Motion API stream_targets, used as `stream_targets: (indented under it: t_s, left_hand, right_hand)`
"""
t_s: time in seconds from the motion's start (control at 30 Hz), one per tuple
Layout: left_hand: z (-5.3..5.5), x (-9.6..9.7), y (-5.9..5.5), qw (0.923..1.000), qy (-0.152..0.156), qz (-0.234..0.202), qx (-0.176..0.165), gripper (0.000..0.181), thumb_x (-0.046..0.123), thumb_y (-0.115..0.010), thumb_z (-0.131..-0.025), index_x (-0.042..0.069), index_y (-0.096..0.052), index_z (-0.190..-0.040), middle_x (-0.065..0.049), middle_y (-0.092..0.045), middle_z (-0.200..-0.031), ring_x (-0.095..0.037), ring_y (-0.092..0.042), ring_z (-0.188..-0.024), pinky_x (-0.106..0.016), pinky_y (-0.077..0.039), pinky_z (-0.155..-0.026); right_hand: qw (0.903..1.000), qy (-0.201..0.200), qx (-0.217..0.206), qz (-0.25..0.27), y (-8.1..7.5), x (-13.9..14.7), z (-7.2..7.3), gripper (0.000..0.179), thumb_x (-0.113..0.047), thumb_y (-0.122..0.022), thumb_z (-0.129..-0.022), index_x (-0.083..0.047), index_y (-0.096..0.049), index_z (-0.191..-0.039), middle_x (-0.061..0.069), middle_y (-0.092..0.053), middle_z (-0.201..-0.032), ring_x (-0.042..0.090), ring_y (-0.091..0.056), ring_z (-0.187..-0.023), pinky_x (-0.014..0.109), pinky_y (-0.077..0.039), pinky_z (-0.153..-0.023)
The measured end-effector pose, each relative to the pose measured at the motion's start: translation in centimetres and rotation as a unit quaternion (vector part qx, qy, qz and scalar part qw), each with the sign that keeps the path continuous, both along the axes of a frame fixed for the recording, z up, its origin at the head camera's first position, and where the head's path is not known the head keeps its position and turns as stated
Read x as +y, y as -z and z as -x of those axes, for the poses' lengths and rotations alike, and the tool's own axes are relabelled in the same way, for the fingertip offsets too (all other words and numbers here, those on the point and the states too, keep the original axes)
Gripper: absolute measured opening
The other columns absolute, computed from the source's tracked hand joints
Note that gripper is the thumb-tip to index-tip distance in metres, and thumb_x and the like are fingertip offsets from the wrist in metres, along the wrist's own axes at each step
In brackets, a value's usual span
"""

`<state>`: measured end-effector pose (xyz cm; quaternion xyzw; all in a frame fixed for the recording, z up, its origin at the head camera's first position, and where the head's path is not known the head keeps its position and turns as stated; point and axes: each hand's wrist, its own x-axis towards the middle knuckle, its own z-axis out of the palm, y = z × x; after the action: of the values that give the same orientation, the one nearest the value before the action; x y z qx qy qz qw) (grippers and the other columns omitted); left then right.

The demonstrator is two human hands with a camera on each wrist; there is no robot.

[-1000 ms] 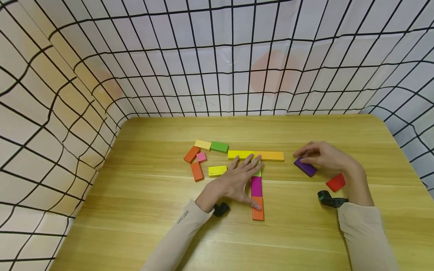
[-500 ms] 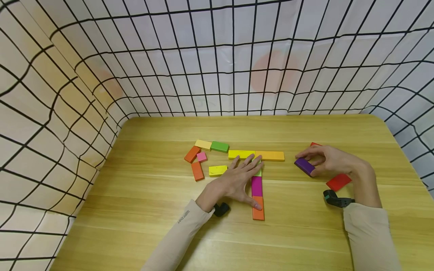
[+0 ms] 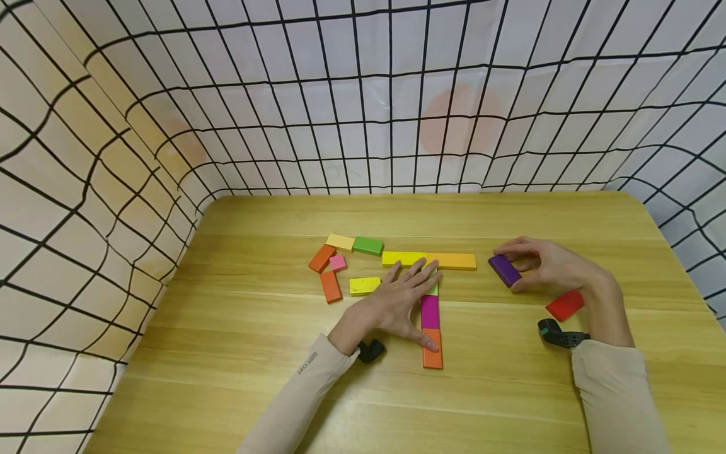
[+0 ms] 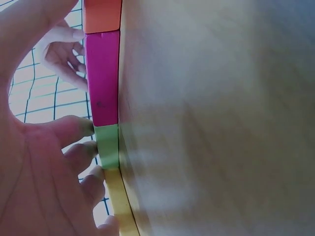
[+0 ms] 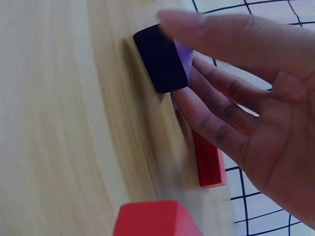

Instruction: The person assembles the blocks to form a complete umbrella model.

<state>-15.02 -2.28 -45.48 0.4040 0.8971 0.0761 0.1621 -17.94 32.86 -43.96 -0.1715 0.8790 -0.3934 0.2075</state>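
Note:
My left hand (image 3: pixel 391 308) spreads its fingers over a column of flat blocks. Its thumb rests on the orange block (image 3: pixel 432 359), beside the magenta block (image 3: pixel 430 315). The fingertips lie at the light green block (image 4: pixel 107 146) and the yellow block (image 3: pixel 397 259), which joins an amber block (image 3: pixel 452 261) in a row across the column's top. To the right, my right hand (image 3: pixel 561 265) pinches a purple block (image 3: pixel 505 271) between thumb and fingers. In the right wrist view that block is tilted, with a shadow beside it on the wood.
One red block (image 3: pixel 565 305) lies below the right hand; another red block (image 5: pixel 209 162) shows behind its fingers. At left lie orange (image 3: pixel 322 258), cream (image 3: pixel 339 243), green (image 3: pixel 368 246), pink (image 3: pixel 337 262) and yellow (image 3: pixel 364 286) blocks. A black-grid backdrop (image 3: pixel 363 139) stands behind the wooden table (image 3: pixel 255 391).
The right hand's grip has shifted and the purple block has turned, moving slightly left and away. A red block that showed beyond that hand half a second ago is hidden in the head view. The left hand stays put.

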Motion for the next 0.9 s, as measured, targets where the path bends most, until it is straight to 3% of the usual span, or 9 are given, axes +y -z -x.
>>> stream_targets:
  t_s: [0.2,0.3,0.47,0.7,0.9]
  left_hand:
    - [0.0,-0.1,0.0,1.0000,-0.002,-0.002,-0.006,0.135,0.078,-0.077,-0.072,0.019,-0.004,-0.168,0.003,0.010,-0.176,-0.020,0.010,-0.163,-0.055,0.002,-0.132]
    - [0.0,-0.1,0.1,1.0000,-0.002,-0.002,-0.005,0.135,0.079,-0.077,-0.071,0.020,-0.004,-0.168,0.003,0.009,-0.176,-0.019,0.009,-0.163,-0.055,0.002,-0.132]
    - [0.0,-0.1,0.1,0.9999,-0.002,-0.006,-0.009,0.135,0.079,-0.077,-0.072,0.020,-0.004,-0.168,0.003,0.009,-0.176,-0.020,0.010,-0.163,-0.055,0.002,-0.132]
    - [0.0,0.0,0.0,1.0000,-0.003,0.002,-0.005,0.135,0.079,-0.077,-0.071,0.021,-0.004,-0.168,0.004,0.009,-0.176,-0.019,0.010,-0.163,-0.054,0.002,-0.132]
    - [-0.1,0.1,-0.2,1.0000,-0.004,0.005,-0.006,0.135,0.079,-0.077,-0.071,0.020,-0.004,-0.168,0.004,0.009,-0.176,-0.018,0.010,-0.163,-0.054,0.002,-0.133]
  right_hand:
    - [0.9985,0.012,0.029,-0.046,0.2,-0.8,0.2,0.061,-0.024,-0.084,-0.088,-0.010,-0.061,-0.143,0.015,-0.056,-0.140,0.038,-0.062,-0.123,0.021,-0.053,-0.091]
    - [0.9956,0.042,0.054,-0.065,0.5,-1.4,0.5,0.065,-0.033,-0.083,-0.089,-0.010,-0.059,-0.144,0.016,-0.057,-0.138,0.038,-0.060,-0.123,0.035,-0.053,-0.096]
    - [0.9917,0.068,0.085,-0.069,0.9,-2.7,0.9,0.069,-0.034,-0.080,-0.092,-0.003,-0.054,-0.148,0.024,-0.050,-0.143,0.046,-0.053,-0.129,0.062,-0.047,-0.106]
    - [0.9936,0.057,0.082,-0.053,0.9,-2.6,0.8,0.060,-0.022,-0.078,-0.094,-0.009,-0.055,-0.148,0.020,-0.047,-0.153,0.047,-0.050,-0.137,0.066,-0.042,-0.111]
    - [0.9929,0.074,0.085,-0.039,1.1,-3.0,1.0,0.062,-0.029,-0.078,-0.094,-0.009,-0.055,-0.148,0.020,-0.048,-0.153,0.049,-0.051,-0.136,0.068,-0.042,-0.110]
